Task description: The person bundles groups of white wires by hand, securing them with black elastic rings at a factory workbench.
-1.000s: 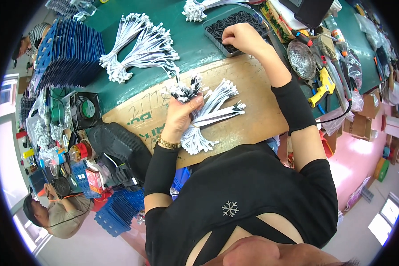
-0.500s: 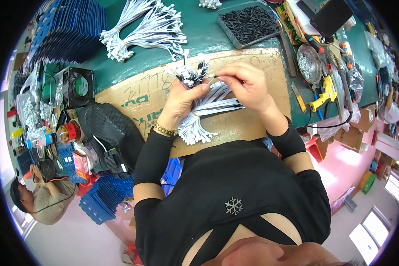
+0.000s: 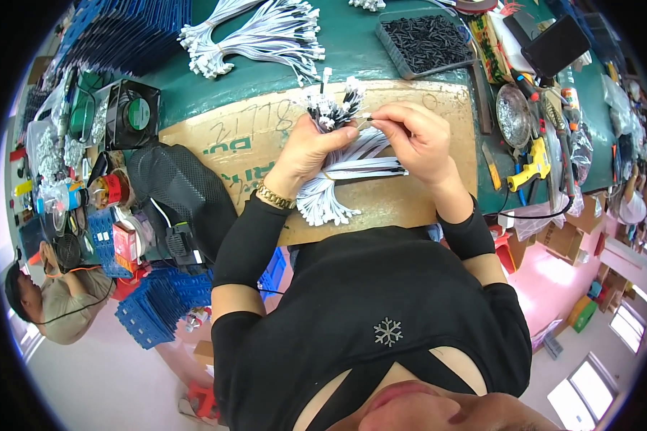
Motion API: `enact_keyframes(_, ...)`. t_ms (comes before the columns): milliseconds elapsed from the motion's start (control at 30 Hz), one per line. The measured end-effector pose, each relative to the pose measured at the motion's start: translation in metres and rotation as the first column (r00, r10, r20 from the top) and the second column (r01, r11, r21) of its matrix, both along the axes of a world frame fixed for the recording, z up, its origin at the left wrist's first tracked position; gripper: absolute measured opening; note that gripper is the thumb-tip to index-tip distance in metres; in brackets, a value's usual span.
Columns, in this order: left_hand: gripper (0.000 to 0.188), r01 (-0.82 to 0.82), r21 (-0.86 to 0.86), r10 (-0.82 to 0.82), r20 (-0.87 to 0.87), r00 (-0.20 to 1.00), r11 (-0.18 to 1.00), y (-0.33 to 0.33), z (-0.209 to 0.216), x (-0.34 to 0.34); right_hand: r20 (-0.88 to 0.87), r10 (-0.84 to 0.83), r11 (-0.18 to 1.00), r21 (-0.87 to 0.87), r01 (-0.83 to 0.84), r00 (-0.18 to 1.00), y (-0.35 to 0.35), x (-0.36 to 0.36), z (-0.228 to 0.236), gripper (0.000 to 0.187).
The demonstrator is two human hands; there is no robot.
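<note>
Fanning out just above the middle of the frame, the held wire bundle [image 3: 332, 108] shows a crowd of white and black ends! Wrapped round it is the left hand [image 3: 305, 149], fingers curled closed, thumb pressing across the front. Right beside it, the right hand [image 3: 418, 140] has thumb and forefinger pinched together on a small dark piece [image 3: 369, 118], close by the wire ends; whether it touches a wire is too small to tell.

Below the hands, tied white wires [image 3: 325, 205] lie on a brown cardboard sheet [image 3: 402, 201], centre of the frame. Out to the upper right, a clear tray [image 3: 404, 67] brims with short black tubes [image 3: 428, 42] on the green tabletop [image 3: 208, 93]. Over to the upper left, more white wire bunches [image 3: 273, 36] spread near a blue stack [image 3: 122, 36].

On the right side, there's a yellow glue gun [image 3: 532, 165], with a round metal dish [image 3: 514, 115] just above it. Left side now: a black fan [image 3: 128, 113] above a black mesh bag [image 3: 183, 187], and a seated person [image 3: 72, 309] at lower left.
</note>
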State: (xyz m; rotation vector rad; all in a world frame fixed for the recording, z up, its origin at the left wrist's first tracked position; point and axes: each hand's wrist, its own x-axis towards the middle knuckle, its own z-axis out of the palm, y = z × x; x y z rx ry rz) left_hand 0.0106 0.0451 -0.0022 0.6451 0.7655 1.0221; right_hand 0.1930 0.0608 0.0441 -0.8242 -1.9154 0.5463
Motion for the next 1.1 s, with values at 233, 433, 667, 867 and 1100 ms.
enact_keyframes(233, 0.03, 0.019, 0.024, -0.02, 0.04, 0.999, 1.0, 0.001, -0.001, 0.0, -0.095, -0.017, 0.938, -0.347, -0.017, 0.995, -0.008, -0.001, -0.004, 0.01)
enact_keyframes(433, 0.033, 0.015, 0.059, -0.017, 0.029, 0.999, 0.998, -0.001, 0.004, 0.003, -0.136, 0.078, 0.874, -0.467, -0.134, 0.988, -0.004, 0.001, -0.007, 0.007)
enact_keyframes(667, 0.039, 0.036, 0.158, -0.039, 0.017, 0.999, 0.987, -0.003, -0.001, 0.003, -0.063, 0.125, 0.877, -0.459, -0.14, 0.99, -0.002, 0.002, -0.006, 0.013)
enact_keyframes(867, 0.039, 0.024, 0.153, -0.022, -0.014, 1.0, 0.988, -0.003, 0.003, 0.003, -0.256, 0.118, 0.84, -0.49, -0.234, 0.959, 0.0, 0.011, -0.015, 0.011)
enact_keyframes(1100, 0.04, 0.066, 0.145, -0.056, -0.073, 0.996, 0.987, -0.003, 0.001, 0.002, -0.344, 0.12, 0.676, -0.659, -0.331, 0.931, 0.004, 0.017, -0.014, 0.009)
